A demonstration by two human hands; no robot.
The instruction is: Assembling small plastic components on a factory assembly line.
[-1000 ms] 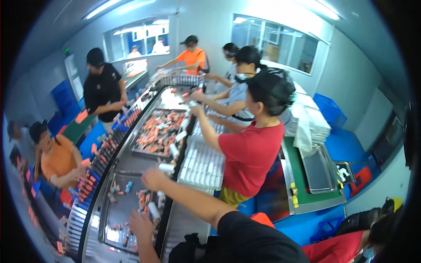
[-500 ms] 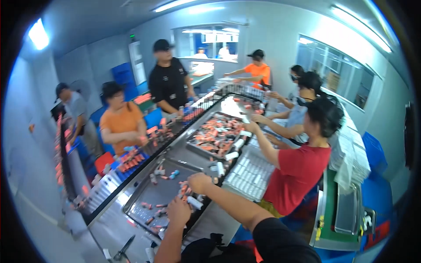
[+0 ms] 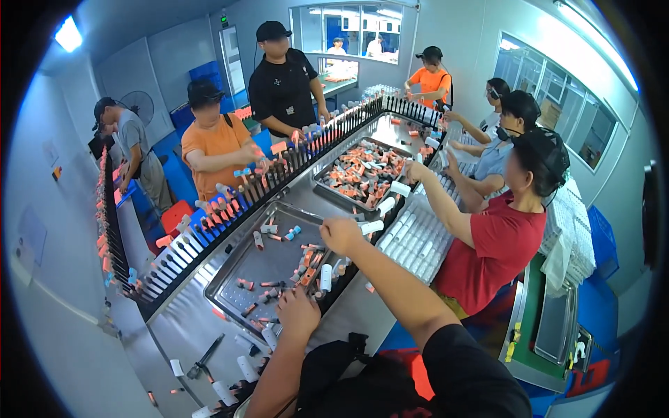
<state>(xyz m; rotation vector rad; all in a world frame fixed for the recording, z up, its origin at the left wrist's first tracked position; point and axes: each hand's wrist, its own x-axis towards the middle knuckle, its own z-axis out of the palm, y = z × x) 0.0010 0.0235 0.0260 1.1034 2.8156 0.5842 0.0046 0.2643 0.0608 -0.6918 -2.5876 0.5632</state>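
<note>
Small pink and grey parts (image 3: 306, 263) lie in a metal tray (image 3: 275, 261) between our hands.
Our left hand (image 3: 298, 311) bends over its near side, our right hand (image 3: 341, 235) curls by its far right corner; we cannot tell whether either grips anything. On our shiny steel surface (image 3: 185, 320) stands a fuller tray (image 3: 338, 196), bordered by upright pegs (image 3: 334, 127); pale walls (image 3: 453, 35) surround us.

One left hand (image 3: 300, 312), one right hand (image 3: 341, 235), two parts-strewn metal trays (image 3: 235, 280), one emptier tray (image 3: 555, 322), dozens of small orange-and-grey parts (image 3: 359, 174) (uncountable), one fan (image 3: 137, 108), two large windows (image 3: 550, 90), at least seven co-workers (image 3: 217, 150), two people behind glass (image 3: 375, 47).
</note>
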